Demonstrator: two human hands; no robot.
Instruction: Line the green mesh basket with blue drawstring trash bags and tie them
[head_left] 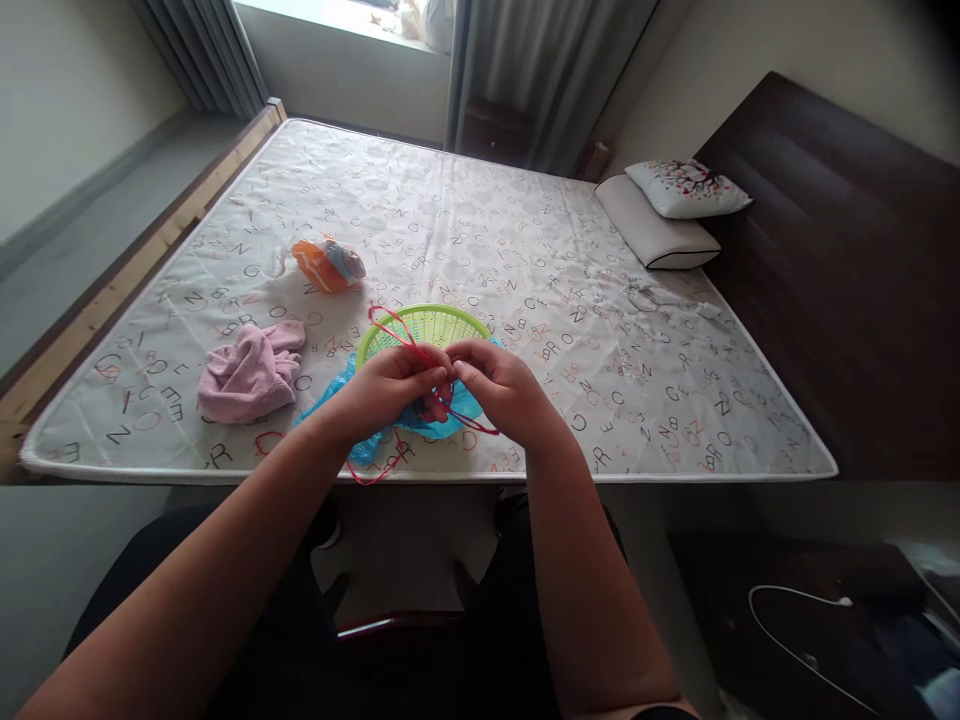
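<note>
My left hand (397, 382) and my right hand (495, 378) meet over a green plastic basket (420, 316), fingertips pinched close together. Both are closed on a thin red cord (472, 422), which loops out above, below and to the right of the fingers. Just what lies between the fingertips is too small to make out. Under the hands, a blue plastic bag (363, 446) spreads around and inside the basket's near side. The hands hide much of the basket.
A pink towel (251, 375) lies crumpled on the left of the lettered mattress (480, 240). Behind it sits an orange plastic bag (322, 265). Pillows (660, 235) rest by the dark headboard (832, 250). A white cable (757, 600) lies on a dark surface at lower right.
</note>
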